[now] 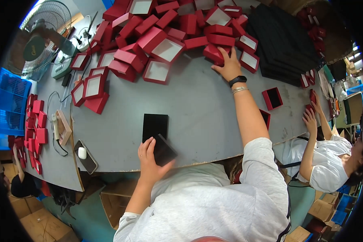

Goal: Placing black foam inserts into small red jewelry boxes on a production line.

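Note:
My left hand (148, 158) is closed on a thin black rectangular pad (164, 150), tilted at an angle. Its upper edge overlaps a flat black block (155, 124) lying on the grey table. My right arm stretches far forward, with a dark band and bracelets at the wrist. There my right hand (230, 66) spreads its fingers at a red box (213, 54) on the near edge of a heap. The index finger lies over that box and the thumb is apart from it, below.
A heap of red boxes (151, 38) covers the far table, beside stacked black sheets (282, 44). Two open red boxes, one being this box (272, 99), sit right. Left are a phone (86, 157), a power strip (55, 124) and a fan (42, 44). A co-worker (324, 157) handles boxes at right.

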